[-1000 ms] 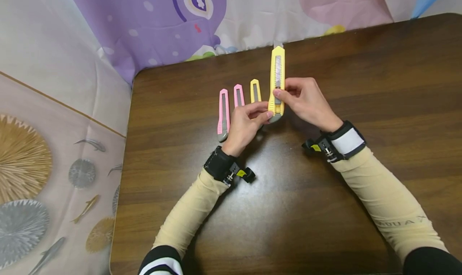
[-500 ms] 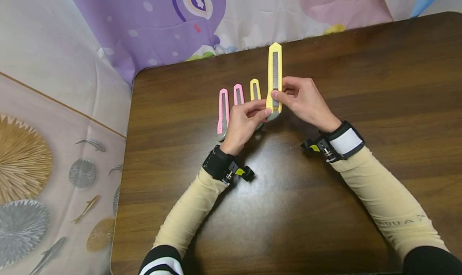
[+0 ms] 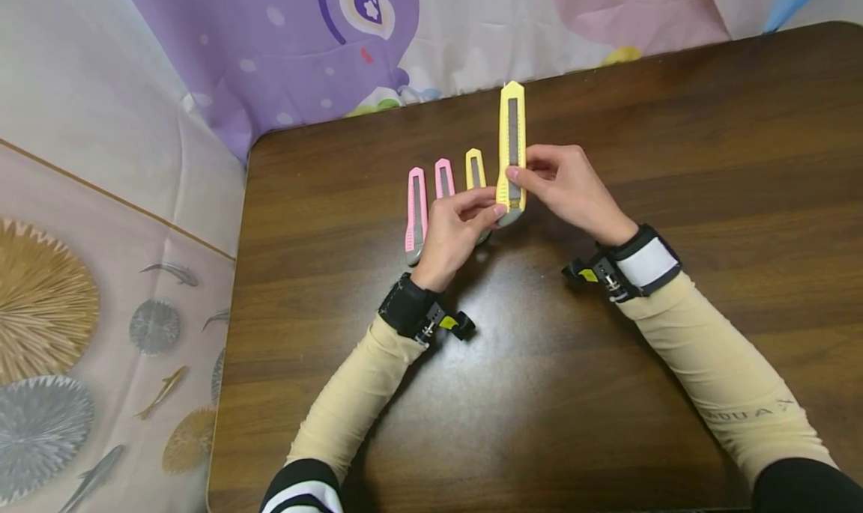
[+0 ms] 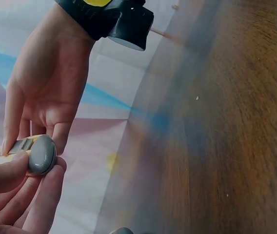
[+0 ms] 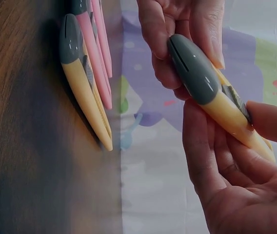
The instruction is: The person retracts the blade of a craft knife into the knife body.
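A yellow box cutter (image 3: 512,123) with a grey end cap stands tip-up between my hands, above the table. My left hand (image 3: 450,232) pinches its lower end by the cap (image 4: 42,156). My right hand (image 3: 573,191) grips the body from the right, its thumb on the grey slider (image 5: 237,103). No long stretch of blade sticks out at the tip. To the left lie a pink box cutter (image 3: 418,210), a second pink box cutter (image 3: 443,177) and another yellow box cutter (image 3: 475,168). My left hand partly hides the latter two in the head view.
The brown wooden table (image 3: 539,393) reaches a patterned curtain (image 3: 472,34) at the back. A light cloth printed with fish and round shapes (image 3: 121,273) hangs along the left side. Both wrists wear black straps with small cameras.
One second ago the blade stuck out past the cutter's tip; now it is drawn back inside. Both hands and the cutter have shifted slightly left. The cutters on the table have stayed put.
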Demonstrator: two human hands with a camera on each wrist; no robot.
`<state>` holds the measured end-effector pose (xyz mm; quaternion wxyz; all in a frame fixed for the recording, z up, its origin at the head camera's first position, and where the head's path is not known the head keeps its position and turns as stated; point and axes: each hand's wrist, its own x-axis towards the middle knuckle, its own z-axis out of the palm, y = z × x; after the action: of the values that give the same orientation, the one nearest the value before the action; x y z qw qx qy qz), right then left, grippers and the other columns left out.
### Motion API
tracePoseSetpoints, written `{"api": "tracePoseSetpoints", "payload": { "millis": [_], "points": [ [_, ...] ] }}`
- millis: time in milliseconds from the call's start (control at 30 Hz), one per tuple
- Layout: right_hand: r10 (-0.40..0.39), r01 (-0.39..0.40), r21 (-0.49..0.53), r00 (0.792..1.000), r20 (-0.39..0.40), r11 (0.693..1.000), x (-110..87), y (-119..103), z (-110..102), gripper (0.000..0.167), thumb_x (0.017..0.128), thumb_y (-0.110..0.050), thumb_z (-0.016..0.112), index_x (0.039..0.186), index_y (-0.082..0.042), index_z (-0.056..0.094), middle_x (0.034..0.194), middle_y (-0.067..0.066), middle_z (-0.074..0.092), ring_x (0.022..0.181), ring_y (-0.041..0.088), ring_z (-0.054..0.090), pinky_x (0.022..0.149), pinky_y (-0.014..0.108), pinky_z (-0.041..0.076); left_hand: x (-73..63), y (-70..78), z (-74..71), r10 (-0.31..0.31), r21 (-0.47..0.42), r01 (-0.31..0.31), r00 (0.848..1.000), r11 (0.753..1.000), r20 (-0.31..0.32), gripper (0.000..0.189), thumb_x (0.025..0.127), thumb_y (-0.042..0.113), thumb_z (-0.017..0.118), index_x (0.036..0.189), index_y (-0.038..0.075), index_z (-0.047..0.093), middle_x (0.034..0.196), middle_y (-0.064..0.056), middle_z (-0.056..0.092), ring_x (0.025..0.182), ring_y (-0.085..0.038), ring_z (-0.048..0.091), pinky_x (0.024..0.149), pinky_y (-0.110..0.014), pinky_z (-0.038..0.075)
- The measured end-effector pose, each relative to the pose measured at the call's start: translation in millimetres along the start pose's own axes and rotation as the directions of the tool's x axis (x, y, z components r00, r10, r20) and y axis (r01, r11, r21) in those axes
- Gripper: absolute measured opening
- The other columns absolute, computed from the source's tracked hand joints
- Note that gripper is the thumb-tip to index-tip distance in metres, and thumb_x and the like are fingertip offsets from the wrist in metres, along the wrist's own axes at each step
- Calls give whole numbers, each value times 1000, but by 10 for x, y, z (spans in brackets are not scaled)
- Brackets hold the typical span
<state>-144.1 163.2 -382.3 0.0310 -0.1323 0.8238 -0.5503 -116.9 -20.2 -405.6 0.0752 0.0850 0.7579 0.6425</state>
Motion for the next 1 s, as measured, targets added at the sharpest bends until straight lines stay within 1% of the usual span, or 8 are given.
{"api": "tracePoseSetpoints", "payload": {
  "millis": [200, 300, 567, 800, 1000],
  "points": [
    [17, -17, -17, 1000, 11, 1000, 12, 9, 1, 23, 96, -17, 64, 108, 1, 70, 97, 19, 72, 69, 0, 63, 62, 20, 56, -6, -5, -14, 3, 15, -3, 1000, 1000, -6, 27, 90, 6, 69, 116, -2, 69, 104, -21, 74, 74, -8, 66, 80, -46, 62],
    [14, -14, -19, 1000, 17, 1000, 13, 13, 0, 22, 96, -17, 64, 107, 1, 70, 96, 19, 72, 69, 1, 63, 61, 21, 56, -8, -10, -15, 5, 18, -5, 1000, 1000, -5, 27, 90, 6, 69, 116, -3, 69, 104, -21, 73, 74, -9, 66, 80, -46, 62],
    [2, -2, -31, 1000, 26, 1000, 2, 15, -16, 21, 96, -18, 65, 104, 2, 70, 98, 23, 70, 70, 1, 62, 61, 17, 53, -20, 0, -10, -2, 21, 2, 1000, 1000, 5, 27, 90, 6, 70, 116, -2, 69, 104, -20, 74, 77, -12, 68, 83, -48, 61],
    [6, -6, -24, 1000, 26, 1000, -12, 7, -13, 20, 94, -16, 66, 102, 2, 70, 95, 19, 71, 73, 3, 65, 62, 16, 54, -24, 2, -13, -5, 23, 5, 1000, 1000, 15, 26, 91, 7, 70, 116, 0, 70, 104, -19, 74, 77, -11, 68, 82, -47, 62],
    [22, -21, -26, 999, 32, 999, -18, -4, -2, 19, 94, -15, 66, 102, 1, 70, 95, 17, 71, 72, 2, 64, 59, 16, 52, -30, 1, -16, -5, 22, 5, 1000, 1000, 9, 25, 90, 6, 70, 114, -1, 70, 103, -19, 74, 75, -9, 67, 82, -51, 61]
  ]
}}
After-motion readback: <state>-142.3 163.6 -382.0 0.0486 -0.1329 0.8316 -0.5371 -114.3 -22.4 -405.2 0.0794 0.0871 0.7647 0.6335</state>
